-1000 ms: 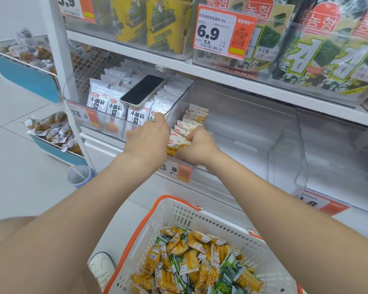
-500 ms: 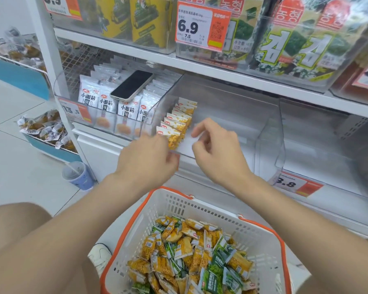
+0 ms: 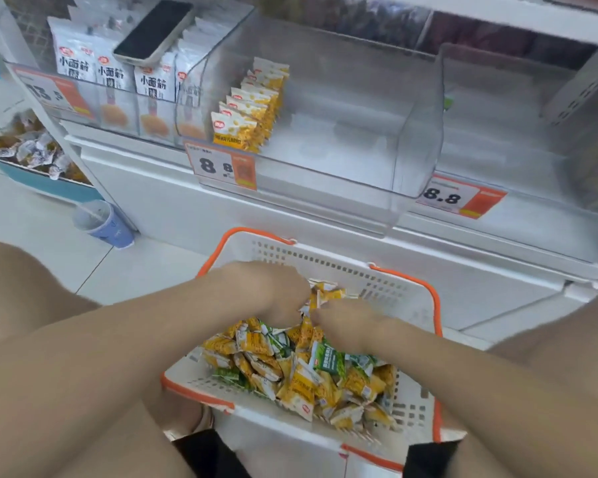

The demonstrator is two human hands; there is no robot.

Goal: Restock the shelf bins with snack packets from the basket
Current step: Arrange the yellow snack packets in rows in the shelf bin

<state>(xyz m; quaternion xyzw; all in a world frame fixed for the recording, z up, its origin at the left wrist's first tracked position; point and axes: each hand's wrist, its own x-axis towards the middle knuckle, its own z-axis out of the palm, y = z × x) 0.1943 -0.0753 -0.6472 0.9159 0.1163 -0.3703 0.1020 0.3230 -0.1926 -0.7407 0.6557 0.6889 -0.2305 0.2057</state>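
Head view. Gathering step: the left hand (image 3: 270, 291) curled down into the snack packets (image 3: 290, 367) heaped in the basket (image 3: 408, 277). The right hand (image 3: 346, 326) lay just beside it, among the same packets — blur hid whether either hand pinched one. Above the grip stood the shelf bin (image 3: 342, 139), holding one short row at its left. The next move likely called for gathering yellow packets — green ones were mixed in.

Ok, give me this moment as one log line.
stage: pick | left hand: in basket, at yellow packets | right hand: in basket, beside left | grips: blurred, unclear | clear bin: one packet row stocked
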